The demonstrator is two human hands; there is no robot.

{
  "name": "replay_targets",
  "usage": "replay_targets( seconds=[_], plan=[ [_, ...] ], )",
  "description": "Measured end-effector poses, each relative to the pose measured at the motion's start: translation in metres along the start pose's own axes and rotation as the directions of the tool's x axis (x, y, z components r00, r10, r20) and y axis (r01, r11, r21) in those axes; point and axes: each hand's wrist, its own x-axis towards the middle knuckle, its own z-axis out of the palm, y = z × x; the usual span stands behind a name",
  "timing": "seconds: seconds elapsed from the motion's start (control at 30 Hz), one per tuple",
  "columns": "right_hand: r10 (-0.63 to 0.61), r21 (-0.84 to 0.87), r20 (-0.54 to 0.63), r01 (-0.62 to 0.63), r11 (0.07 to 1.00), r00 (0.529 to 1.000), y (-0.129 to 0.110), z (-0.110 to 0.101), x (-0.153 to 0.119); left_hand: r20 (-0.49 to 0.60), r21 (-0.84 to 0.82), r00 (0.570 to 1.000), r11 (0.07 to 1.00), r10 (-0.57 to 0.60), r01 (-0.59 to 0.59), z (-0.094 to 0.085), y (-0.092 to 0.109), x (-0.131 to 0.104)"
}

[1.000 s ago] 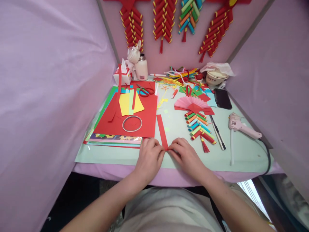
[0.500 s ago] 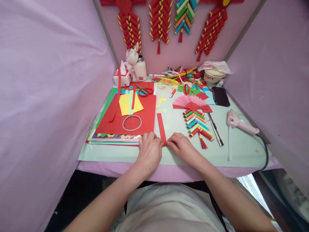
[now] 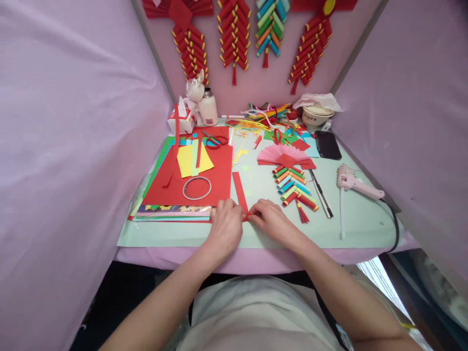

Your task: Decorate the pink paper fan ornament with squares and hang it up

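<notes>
Tissue box (image 3: 185,124): back left of the tabletop (image 3: 171,238), with a long red paper band (image 3: 177,127) across its front.
Red sheet (image 3: 168,192): on top of a stack of coloured paper, left of the hands.
Yellow paper (image 3: 185,162): lying on the red sheet, a pale green strip (image 3: 195,157) over it.
Pale ring (image 3: 196,199): flat on the red sheet, nearer the person.
White bottle (image 3: 209,109): upright behind the stack, uncapped.
Scissors (image 3: 216,142): red-handled, at the stack's far side.
Left hand (image 3: 226,224): fingers bent, tips touching the red strip's near end; whether they pinch it, I cannot tell.
Red strip (image 3: 240,189): between stack and ornament, pointing away from the person, its near end at both hands.
Right hand (image 3: 268,219): thumb and forefinger pinching the strip's near end.
Firecracker ornament (image 3: 292,184): multicoloured tubes beneath a pink pleated fan (image 3: 283,154), red tassel (image 3: 302,213) towards the person.
Bowl (image 3: 317,117): at the back, partly covered by white tissue.
Phone (image 3: 328,145): dark screen up, in front of the bowl.
Glue gun (image 3: 360,184): far right, on its side, cord (image 3: 396,226) trailing.
</notes>
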Motion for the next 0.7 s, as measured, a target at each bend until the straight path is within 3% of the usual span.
replay_targets(
  seconds=[0.33, 0.7],
  plan=[
    [0.049, -0.053, 0.038, -0.047, 0.997, 0.998, -0.005, -0.003, 0.004, 0.036, -0.031, 0.999, 1.000, 0.000, 0.001, 0.000, -0.004, 0.004],
    [0.036, -0.339, 0.091, -0.003, 0.941, 0.995, -0.016, -0.006, 0.007, 0.068, 0.108, 0.998, 0.994, 0.018, -0.025, -0.002, -0.002, 0.014]
  ],
)
